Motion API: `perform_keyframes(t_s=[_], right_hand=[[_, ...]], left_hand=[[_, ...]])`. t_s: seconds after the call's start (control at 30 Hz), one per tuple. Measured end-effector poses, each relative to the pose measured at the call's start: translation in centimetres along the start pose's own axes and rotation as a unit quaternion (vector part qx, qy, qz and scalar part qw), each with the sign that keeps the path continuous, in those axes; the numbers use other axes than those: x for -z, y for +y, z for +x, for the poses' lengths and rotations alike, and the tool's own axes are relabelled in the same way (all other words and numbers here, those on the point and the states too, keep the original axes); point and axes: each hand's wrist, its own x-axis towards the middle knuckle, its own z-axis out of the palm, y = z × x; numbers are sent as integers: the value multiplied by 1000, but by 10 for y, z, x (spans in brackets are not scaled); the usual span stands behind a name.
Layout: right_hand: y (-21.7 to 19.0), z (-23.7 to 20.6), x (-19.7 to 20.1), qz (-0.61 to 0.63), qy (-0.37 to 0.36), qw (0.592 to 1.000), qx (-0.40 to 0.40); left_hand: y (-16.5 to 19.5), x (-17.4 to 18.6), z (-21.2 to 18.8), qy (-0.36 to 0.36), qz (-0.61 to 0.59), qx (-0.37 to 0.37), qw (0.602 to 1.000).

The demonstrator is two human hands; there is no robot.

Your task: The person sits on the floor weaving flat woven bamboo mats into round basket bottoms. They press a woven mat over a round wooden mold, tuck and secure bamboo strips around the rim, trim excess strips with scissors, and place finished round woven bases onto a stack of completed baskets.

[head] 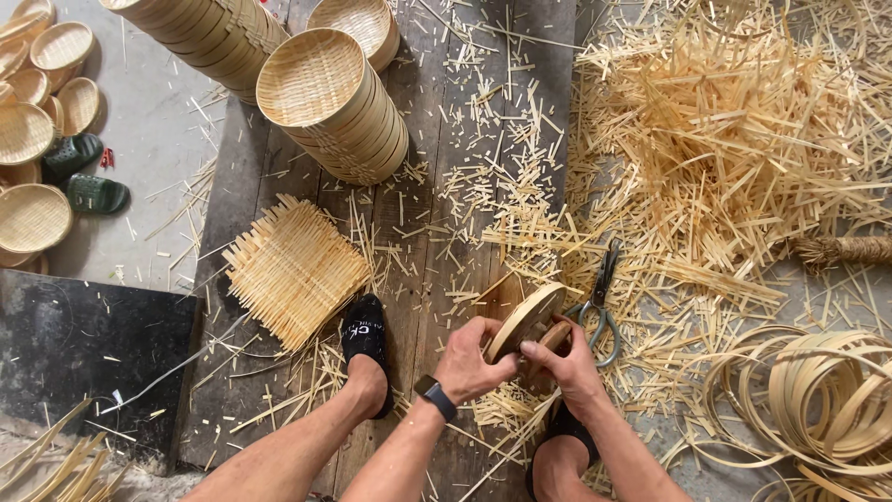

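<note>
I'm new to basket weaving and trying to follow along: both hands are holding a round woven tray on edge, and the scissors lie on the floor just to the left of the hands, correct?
Not quite. The head view shows the scissors lying just to the right of the hands, among the bamboo offcuts. The rest holds: the left hand and right hand both grip the round woven tray on edge.

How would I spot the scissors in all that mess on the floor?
Start at the big heap of bamboo offcuts on the right and come down its lower left edge toward the person's right hand. The scissors lie just above that hand on the plank floor, the only metal thing there, with dark blades and greenish loop handles.
</note>
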Motion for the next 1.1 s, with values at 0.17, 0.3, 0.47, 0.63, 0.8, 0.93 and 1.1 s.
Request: perform_keyframes(t_s=[0.17,0.3,0.47,0.63,0.8,0.93,1.1], right_hand=[[-6,-8,-1,-4,4,1000,-11],[-3,-8,8,-68,10,998,14],[-1,-12,39,112,-80,990,-22],[29,0,69,260,-139,951,92],[83,48,33,211,-52,975,-38],[87,59,21,141,45,988,-41],[64,21,52,93,77,988,-95]], left_hand=[[18,-16,-6,7,-228,-20,973],[-1,-33,0,88,-161,-122,976],[-41,-39,27,132,-213,23,968],[-97,35,46,365,-101,56,924],[-123,95,50,408,-267,71,870],[-116,85,54,369,-285,124,876],[-104,43,58,267,-241,150,921]])
